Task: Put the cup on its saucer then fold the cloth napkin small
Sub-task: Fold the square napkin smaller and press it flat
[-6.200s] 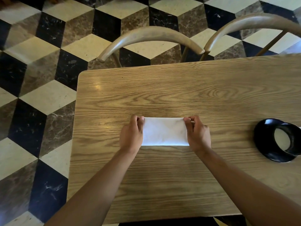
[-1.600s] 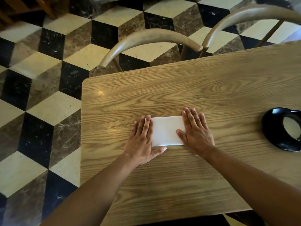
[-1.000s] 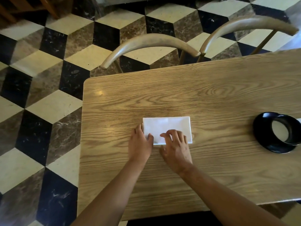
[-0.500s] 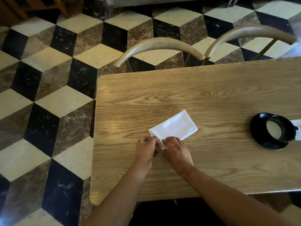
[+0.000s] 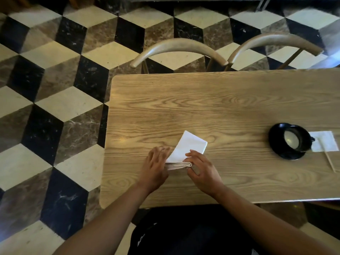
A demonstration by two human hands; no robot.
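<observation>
Folding is well along in the head view: the napkin (image 5: 187,150) lies on the wooden surface (image 5: 230,100) as a narrow, thick white packet, angled with its far corner pointing away and its layered near edge facing the person. The left hand (image 5: 156,168) sits against the packet's left side with fingers spread and fairly straight, touching rather than gripping. The right hand (image 5: 200,170) has loosely curled fingers resting on the packet's near right corner; whether the thumb pinches the layers I cannot tell. Well to the right, the black cup (image 5: 296,138) stands on its black saucer (image 5: 284,153), so that part of the task looks done. Just beyond the saucer lie a white paper (image 5: 324,143) and a thin stick (image 5: 329,161).

The risk, as I judge it, is the stack itself: several thick layers will want to spring open, and a light, one-sided touch could let the top layers slide or fan out, leaving a crooked fold. Pressing unevenly might also skew the packet further.

Hard to make out: the left fingertips are blurred, the underside of the napkin and its exact layer count are hidden, and the cup's contents show only as a pale disc. The surface's right end is cut off.
</observation>
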